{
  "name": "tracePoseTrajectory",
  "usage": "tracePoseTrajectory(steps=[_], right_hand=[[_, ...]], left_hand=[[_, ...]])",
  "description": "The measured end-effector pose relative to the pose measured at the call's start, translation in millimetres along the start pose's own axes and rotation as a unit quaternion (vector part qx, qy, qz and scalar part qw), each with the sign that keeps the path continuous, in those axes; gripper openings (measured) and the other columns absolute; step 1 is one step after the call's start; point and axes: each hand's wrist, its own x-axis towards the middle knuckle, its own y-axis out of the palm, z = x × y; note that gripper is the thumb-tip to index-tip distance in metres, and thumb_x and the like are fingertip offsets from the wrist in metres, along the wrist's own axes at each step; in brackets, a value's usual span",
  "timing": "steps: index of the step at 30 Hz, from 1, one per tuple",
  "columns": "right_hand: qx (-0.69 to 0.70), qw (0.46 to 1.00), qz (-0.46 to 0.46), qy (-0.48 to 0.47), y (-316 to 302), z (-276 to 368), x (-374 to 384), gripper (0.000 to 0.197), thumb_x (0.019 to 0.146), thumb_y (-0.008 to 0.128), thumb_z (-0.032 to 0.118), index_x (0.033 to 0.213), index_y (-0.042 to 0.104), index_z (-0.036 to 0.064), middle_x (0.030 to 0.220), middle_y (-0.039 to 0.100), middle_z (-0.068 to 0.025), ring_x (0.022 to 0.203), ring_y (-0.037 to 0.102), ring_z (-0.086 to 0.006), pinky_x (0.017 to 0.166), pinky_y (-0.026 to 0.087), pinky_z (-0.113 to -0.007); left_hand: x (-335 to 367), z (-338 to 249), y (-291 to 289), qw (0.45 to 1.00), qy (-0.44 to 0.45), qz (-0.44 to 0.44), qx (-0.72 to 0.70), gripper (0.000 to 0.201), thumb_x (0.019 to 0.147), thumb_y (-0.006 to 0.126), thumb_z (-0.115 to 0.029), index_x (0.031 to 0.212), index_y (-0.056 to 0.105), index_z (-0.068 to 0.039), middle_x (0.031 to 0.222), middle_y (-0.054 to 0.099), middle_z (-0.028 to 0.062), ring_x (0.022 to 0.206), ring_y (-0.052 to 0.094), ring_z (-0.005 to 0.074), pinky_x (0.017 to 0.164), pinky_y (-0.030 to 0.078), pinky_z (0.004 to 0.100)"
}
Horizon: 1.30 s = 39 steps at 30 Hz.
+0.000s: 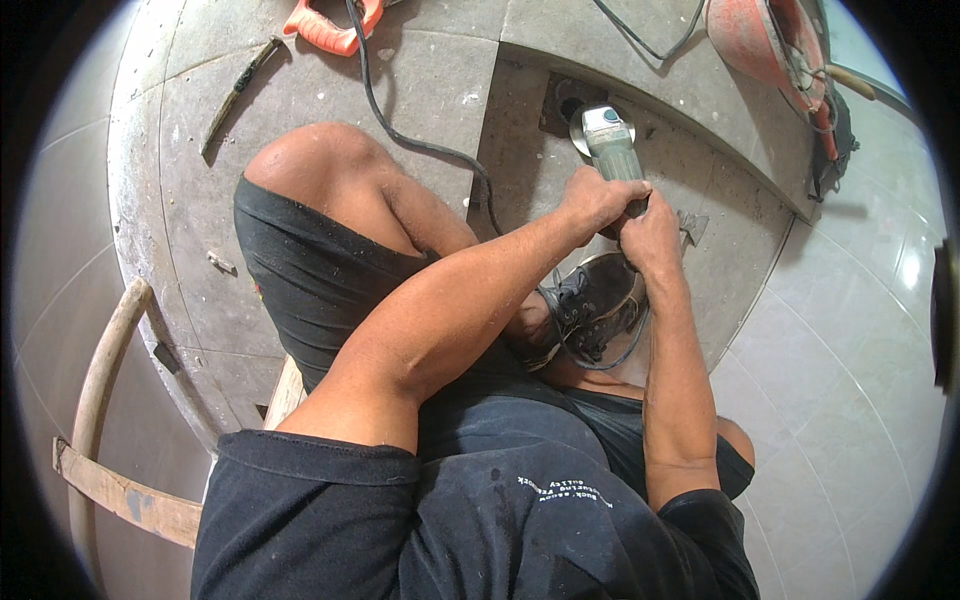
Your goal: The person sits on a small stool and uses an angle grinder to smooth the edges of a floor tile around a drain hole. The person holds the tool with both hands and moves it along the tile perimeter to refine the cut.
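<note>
An angle grinder [614,152] with a grey-green body is gripped in both my hands, its head pointing away from me. My left hand [598,197] wraps round the body from the left, thumb lying across it. Just behind, my right hand [650,236] closes round the rear part. The pale disc [583,130] shows partly beside the grinder's head, over the recessed floor. Close to the disc is a dark square patch with a round drain opening [570,93] in it. Whether the disc touches the floor I cannot tell. A black shoe [598,305] is below my hands.
A black cable [400,138] runs over the grey tiles. An orange-handled tool [335,28] and a narrow dark strip [238,98] lie at the far left. A red bucket-like container [755,40] stands far right. A raised edge [720,130] bounds the recess; a wooden frame [95,390] stands left.
</note>
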Motion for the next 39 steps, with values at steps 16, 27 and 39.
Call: tracePoseTrajectory(steps=[16, 27, 39], right_hand=[[0.101, 0.994, -0.017, -0.028, 4.9, -23.8, -9.1, 0.061, 0.085, 0.085, 0.033, 0.127, 0.063, -0.0048, 0.121, 0.074, -0.0281, 0.115, 0.072, -0.0425, 0.099, 0.054, -0.050], [0.405, 0.914, -0.008, 0.000, -4.9, -64.3, -56.8, 0.045, 0.086, 0.077, 0.021, 0.122, 0.063, -0.0038, 0.104, 0.074, -0.0156, 0.094, 0.073, -0.0260, 0.083, 0.057, -0.038], [0.218, 0.973, -0.002, -0.072, 3.9, -13.4, -25.8, 0.050, 0.079, 0.073, 0.016, 0.122, 0.064, -0.0079, 0.104, 0.074, -0.0202, 0.093, 0.073, -0.0288, 0.083, 0.058, -0.041]], left_hand=[[-22.0, -7.0, 5.2, 0.999, 0.027, 0.029, 0.013, 0.061, 0.083, 0.089, -0.032, 0.112, 0.069, 0.018, 0.098, 0.076, 0.0255, 0.084, 0.079, 0.0299, 0.070, 0.064, 0.0386], [-40.3, -3.1, 28.2, 0.981, 0.118, 0.072, 0.137, 0.062, 0.082, 0.089, -0.040, 0.110, 0.074, 0.013, 0.095, 0.077, 0.0211, 0.083, 0.076, 0.0268, 0.074, 0.061, 0.0392], [-39.4, -11.8, -5.0, 0.999, 0.033, -0.002, 0.008, 0.065, 0.084, 0.086, -0.046, 0.107, 0.073, 0.013, 0.086, 0.072, 0.0174, 0.065, 0.071, 0.0217, 0.053, 0.053, 0.0364]])
